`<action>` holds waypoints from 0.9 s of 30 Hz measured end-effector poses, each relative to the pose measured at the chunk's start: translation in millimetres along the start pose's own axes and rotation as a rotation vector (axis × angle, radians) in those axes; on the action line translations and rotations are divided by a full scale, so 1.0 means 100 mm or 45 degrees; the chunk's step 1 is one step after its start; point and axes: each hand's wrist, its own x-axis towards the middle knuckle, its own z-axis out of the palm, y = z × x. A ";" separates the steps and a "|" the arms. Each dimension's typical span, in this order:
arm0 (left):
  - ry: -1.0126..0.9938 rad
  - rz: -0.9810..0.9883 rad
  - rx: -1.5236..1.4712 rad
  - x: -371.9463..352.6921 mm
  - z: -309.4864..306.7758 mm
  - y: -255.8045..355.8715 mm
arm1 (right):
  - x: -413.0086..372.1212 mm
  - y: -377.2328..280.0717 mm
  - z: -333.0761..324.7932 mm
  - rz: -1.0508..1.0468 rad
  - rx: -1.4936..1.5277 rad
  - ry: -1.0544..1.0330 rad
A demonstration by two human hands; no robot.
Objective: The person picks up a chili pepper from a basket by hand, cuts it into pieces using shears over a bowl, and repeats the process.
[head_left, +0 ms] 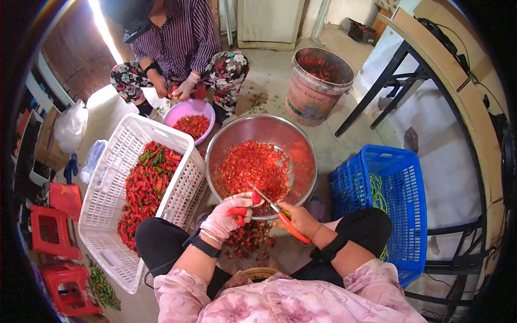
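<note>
My left hand (222, 219), in a thin whitish glove, is closed around red peppers. One red pepper (255, 197) sticks out at the fingertips, and another (237, 214) lies against the palm. My right hand (302, 222), ungloved, grips orange-handled scissors (293, 231), whose blades reach the pepper at my left fingertips. Both hands are over the near rim of a large steel basin (308, 145). Cut red pepper pieces (250, 167) cover much of the basin's bottom. Below the basin, a heap of stems and dark red scraps (250, 240) lies on the floor between my legs.
A white crate (180, 202) of whole peppers (148, 188) stands left, a blue crate (406, 237) with long green vegetables right. Ahead are a stained bucket (318, 99) and a co-worker (180, 59) at a pink bowl (171, 116). Red stools (56, 231) and a table (458, 91) flank the area.
</note>
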 end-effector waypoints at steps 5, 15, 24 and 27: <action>0.088 0.043 -0.090 -0.02 0.05 -0.04 | 0.04 0.10 -0.02 0.194 0.272 0.008; 0.194 0.167 0.013 0.03 0.19 -0.09 | 0.05 0.04 0.07 0.095 0.213 0.160; 0.012 0.056 -0.171 0.04 0.18 -0.05 | 0.02 -0.14 0.07 -0.026 0.058 0.211; 0.033 0.033 -0.190 0.07 0.12 -0.05 | 0.03 -0.15 0.07 -0.047 0.034 0.240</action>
